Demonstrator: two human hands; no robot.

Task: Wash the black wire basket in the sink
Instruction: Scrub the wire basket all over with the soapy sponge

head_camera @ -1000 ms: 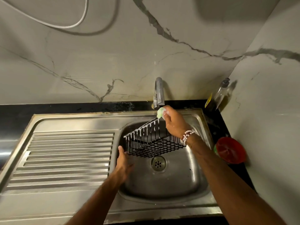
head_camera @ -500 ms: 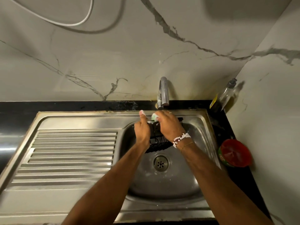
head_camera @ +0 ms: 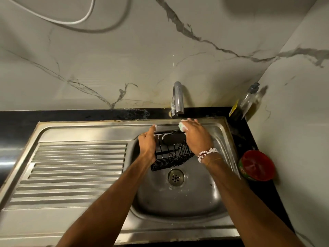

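The black wire basket point(head_camera: 171, 154) is held up inside the sink point(head_camera: 178, 207), tilted, close to the basin's far wall and just above the drain point(head_camera: 176, 177); its mesh bottom faces down toward the near edge, and a solid black oval plate point(head_camera: 173, 139) on one side faces upward. The left hand point(head_camera: 148, 145) grasps the basket's left side, fingers wrapped round the wires and thumb stretched toward the far rim, with a bit of foam on its tip. The right hand point(head_camera: 196, 136) grasps a pale green sponge point(head_camera: 182, 126), white with suds, and presses it on the basket's far right corner; a beaded bracelet point(head_camera: 207, 154) sits on that wrist. A line of foam lies along the basket's top wire between the two hands.

The tap point(head_camera: 177, 99) stands at the middle of the sink's far edge, its spout over the hands; I cannot tell whether water runs from it. The ribbed drainboard point(head_camera: 74, 168) fills the sink's left half. On the black counter point(head_camera: 89, 115), a clear pump bottle point(head_camera: 247, 102) leans in the far right corner; a red bowl point(head_camera: 257, 165) sits along the right edge, beside the basin. A white cable point(head_camera: 71, 21) loops across the marble wall point(head_camera: 124, 59) above.
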